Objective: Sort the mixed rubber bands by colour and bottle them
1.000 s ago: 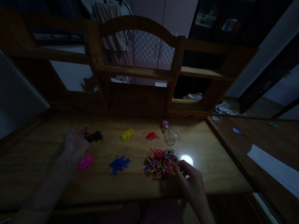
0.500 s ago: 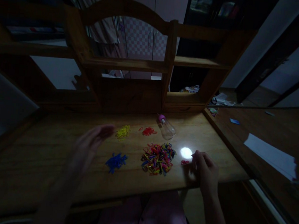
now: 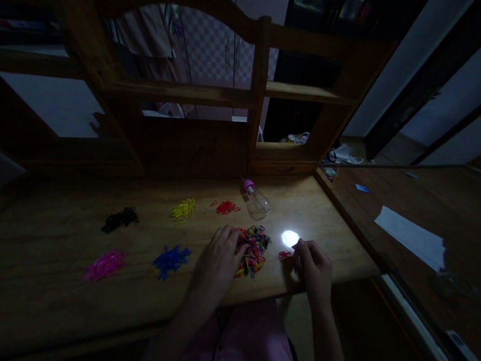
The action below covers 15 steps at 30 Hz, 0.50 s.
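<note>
A mixed pile of small coloured loops (image 3: 255,252), which look like rubber bands, lies on the wooden desk. My left hand (image 3: 218,263) reaches over the pile's left edge, thumb and bent fingers slightly apart among the bands. To the right, my right hand (image 3: 314,265) has its fingertips pinched together; whatever is in them is too small to make out. A few red bands (image 3: 284,254) lie just left of that hand, below a bright white spot (image 3: 290,239). Sorted by colour are yellow bands (image 3: 183,210), red bands (image 3: 227,207), blue bands (image 3: 171,261), black bands (image 3: 120,220) and pink bands (image 3: 105,265).
A clear bulb-shaped bottle (image 3: 258,203) with a pink top lies behind the mixed pile. A wooden shelf unit (image 3: 181,92) rises along the desk's back edge. White paper (image 3: 410,237) and a blue card (image 3: 361,188) rest on the brown surface at right. The room is dim.
My left hand has moved right, from near the yellow bands to the mixed pile. The black and pink bands have come into sight. My right hand stays beside the few red bands.
</note>
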### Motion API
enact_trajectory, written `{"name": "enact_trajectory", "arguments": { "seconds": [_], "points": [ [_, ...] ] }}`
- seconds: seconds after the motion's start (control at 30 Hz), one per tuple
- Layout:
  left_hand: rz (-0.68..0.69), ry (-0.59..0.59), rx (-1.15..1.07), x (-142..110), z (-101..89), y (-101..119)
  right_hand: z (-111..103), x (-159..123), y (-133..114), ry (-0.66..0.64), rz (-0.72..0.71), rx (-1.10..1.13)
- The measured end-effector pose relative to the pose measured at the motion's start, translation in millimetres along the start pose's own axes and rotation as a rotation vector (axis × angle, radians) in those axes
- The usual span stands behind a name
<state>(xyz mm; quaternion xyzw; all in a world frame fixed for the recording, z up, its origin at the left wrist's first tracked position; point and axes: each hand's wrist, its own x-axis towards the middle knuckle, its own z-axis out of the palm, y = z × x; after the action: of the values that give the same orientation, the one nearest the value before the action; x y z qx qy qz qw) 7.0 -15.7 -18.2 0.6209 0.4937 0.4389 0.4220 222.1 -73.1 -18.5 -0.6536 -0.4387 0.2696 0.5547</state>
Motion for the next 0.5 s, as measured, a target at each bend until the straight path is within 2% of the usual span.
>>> {"name": "enact_trajectory", "arguments": {
  "seconds": [0.3,0.5],
  "points": [
    [0.077,-0.027,0.196,6.4,7.1,-3.4,0.0,-1.3,-0.7,-0.005,-0.045,-0.028],
    [0.096,-0.045,0.238,6.7,3.0,-1.0,0.5,-1.4,-2.0,-0.006,-0.054,-0.034]
  ]
}}
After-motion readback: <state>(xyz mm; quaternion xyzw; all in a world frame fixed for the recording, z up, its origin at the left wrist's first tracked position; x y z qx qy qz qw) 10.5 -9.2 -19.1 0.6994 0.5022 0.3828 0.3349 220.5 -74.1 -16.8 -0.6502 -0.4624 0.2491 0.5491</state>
